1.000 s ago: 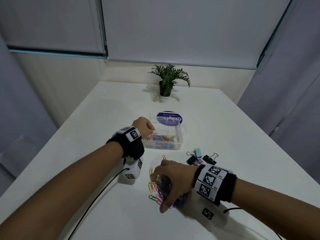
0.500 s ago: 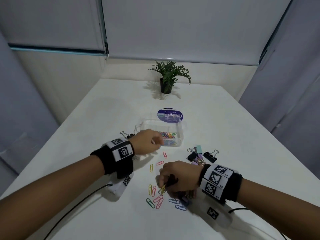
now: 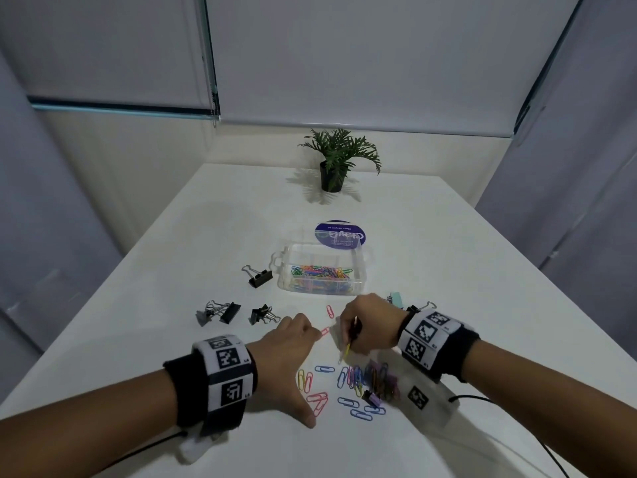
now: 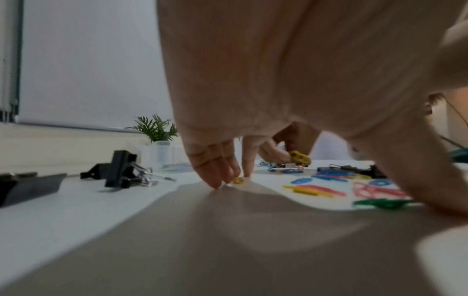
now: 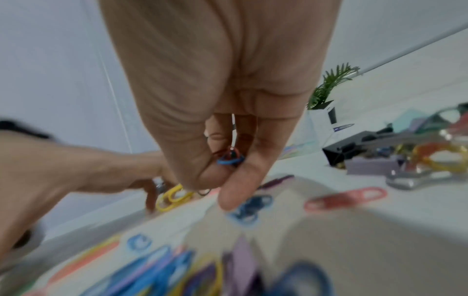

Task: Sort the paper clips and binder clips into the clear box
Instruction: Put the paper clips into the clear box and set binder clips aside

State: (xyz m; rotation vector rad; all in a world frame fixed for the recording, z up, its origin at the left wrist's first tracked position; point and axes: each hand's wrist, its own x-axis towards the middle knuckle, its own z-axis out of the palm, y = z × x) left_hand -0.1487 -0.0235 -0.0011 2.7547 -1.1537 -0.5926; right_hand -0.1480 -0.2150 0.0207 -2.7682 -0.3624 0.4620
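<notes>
The clear plastic box (image 3: 322, 276), already holding a heap of coloured paper clips, stands open on the white table (image 3: 172, 267) with its purple-labelled lid (image 3: 339, 235) behind it; everything left to sort lies on the near side of that box. The left hand (image 3: 293, 343) reaches down just short of the box, fingertips (image 4: 229, 176) together on the table, closing on a small yellow paper clip (image 4: 238, 180); the head view shows a pink paper clip (image 3: 324, 331) at those fingers, its long axis pointing roughly toward the box. The right hand (image 3: 365, 326), nearer the box's right corner, has its fingers curled round a few thin clips (image 5: 229, 157), a yellow one dangling below. The loose scatter of coloured paper clips (image 3: 348, 384) lies nearer the person than both hands. Black binder clips (image 3: 220, 312) sit left of the box. Which clip the left hand actually has cannot be settled; the right wrist view is blurred, and the pastel binder clips (image 3: 396, 298) are mostly hidden behind the right wrist.
</notes>
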